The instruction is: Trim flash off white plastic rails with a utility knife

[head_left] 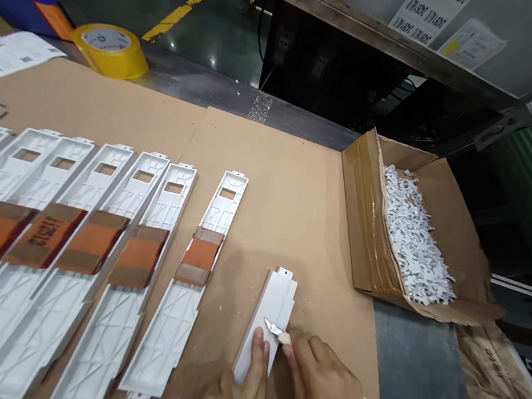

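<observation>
A short white plastic panel (269,306) lies smooth face up on the cardboard, its lower end partly hidden by my hands. My left hand (239,387) holds it down, with the forefinger stretched along its surface. In my right hand (326,386) is a craft knife (277,330) with a pale handle, gripped between thumb and fingers. Its pointed blade rests over the panel, close to my left fingertip; whether it touches the surface I cannot tell. Left of my hands lies a long white ribbed plastic strip (162,337) with an orange-brown band (199,253) around its middle.
Several more banded white strips (113,330) stand in a row at the left. At the right, an open cardboard box (354,205) holds many small white plastic bits (413,240). Rolls of yellow tape (121,63) and printed papers (3,57) lie at the back left. Cardboard (288,183) covers the table.
</observation>
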